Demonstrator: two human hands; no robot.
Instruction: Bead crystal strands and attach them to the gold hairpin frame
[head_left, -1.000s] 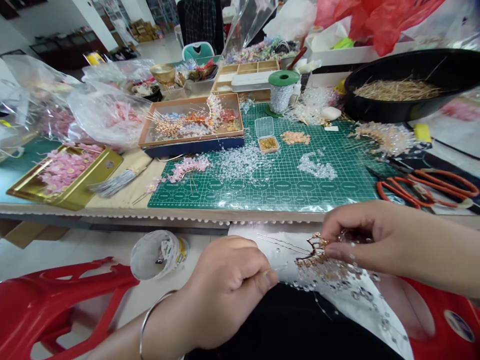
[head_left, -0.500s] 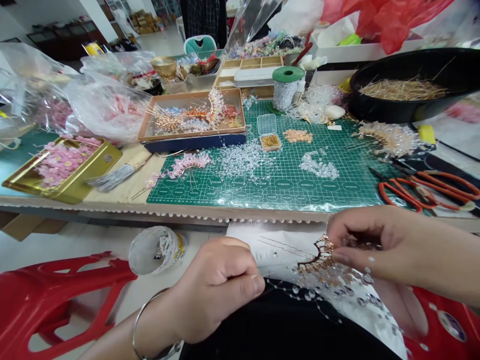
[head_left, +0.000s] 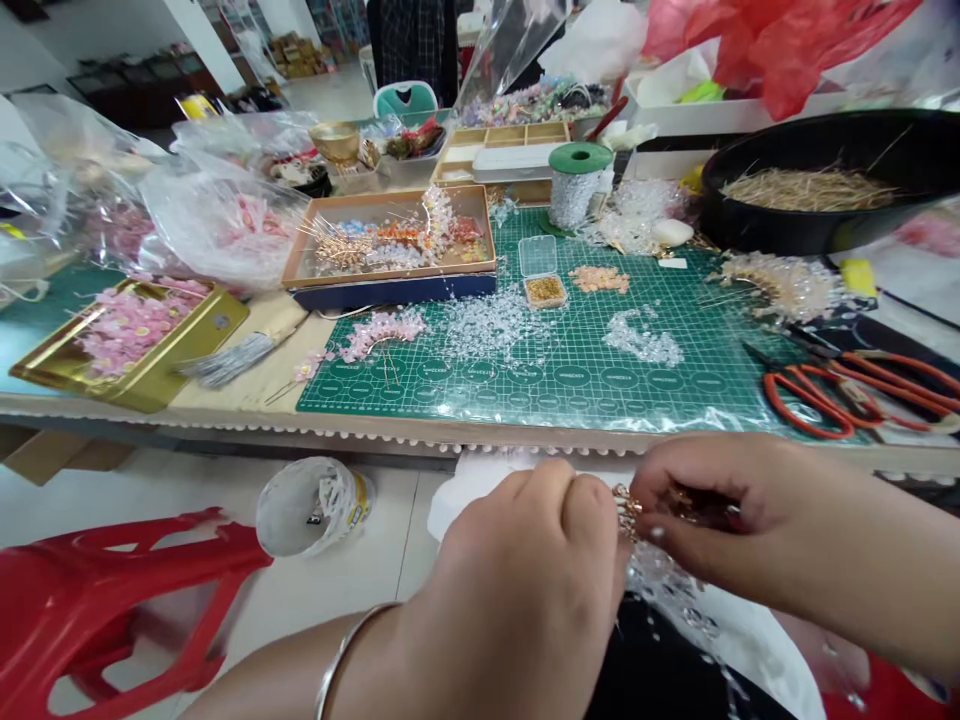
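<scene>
My left hand [head_left: 525,565] is curled with its fingers pressed against the left side of a gold wire ornament [head_left: 626,510] strung with crystal beads. What the fingertips pinch is hidden. My right hand [head_left: 720,510] grips the ornament from the right, with its fingertips around the gold wire. Loose strands of clear beads [head_left: 664,585] hang down from the ornament over a white sheet [head_left: 480,490] on my lap. A silver bangle [head_left: 349,655] circles my left wrist.
Ahead, a green cutting mat [head_left: 570,390] holds scattered clear beads. Orange-handled scissors [head_left: 817,395] lie to its right, a black basin of gold pins [head_left: 810,185] behind them. A bead-filled box [head_left: 390,235] and gold tray [head_left: 127,345] stand left. A red chair [head_left: 112,600] is below left.
My left hand has moved right and up to the ornament, covering the thin wires and much of the white sheet. My two hands are now closer together around the ornament.
</scene>
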